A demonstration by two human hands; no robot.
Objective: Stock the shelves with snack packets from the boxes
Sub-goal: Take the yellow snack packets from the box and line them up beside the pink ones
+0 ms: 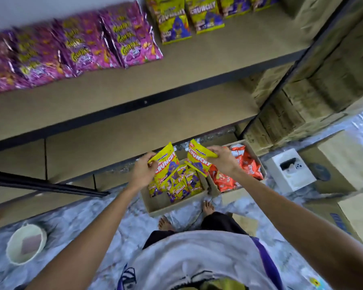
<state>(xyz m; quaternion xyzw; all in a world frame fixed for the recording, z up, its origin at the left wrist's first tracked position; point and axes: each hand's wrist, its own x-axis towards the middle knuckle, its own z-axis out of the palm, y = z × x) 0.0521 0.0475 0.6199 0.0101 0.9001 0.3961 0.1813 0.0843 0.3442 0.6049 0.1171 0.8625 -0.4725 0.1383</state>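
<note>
My left hand [142, 174] pinches the top edge of a yellow Crunchy packet [166, 162]. A second yellow Crunchy packet [197, 159] hangs from my right hand [222, 159], gripped by its top. Both packets are lifted just above an open cardboard box [155, 203] on the floor, which holds several more yellow packets [177, 186]. Right beside it, another box [246, 146] holds orange-red packets [244, 166]. On the upper shelf [208, 57] stand rows of pink packets [82, 45] and yellow Crunchy packets [174, 24].
A lower shelf board [124, 130] runs below the upper one. Stacked cartons [298, 105] fill the right side. A white box [289, 170] sits right of the boxes, a white bowl [26, 243] on the floor at left. My bare feet [208, 207] stand behind the boxes.
</note>
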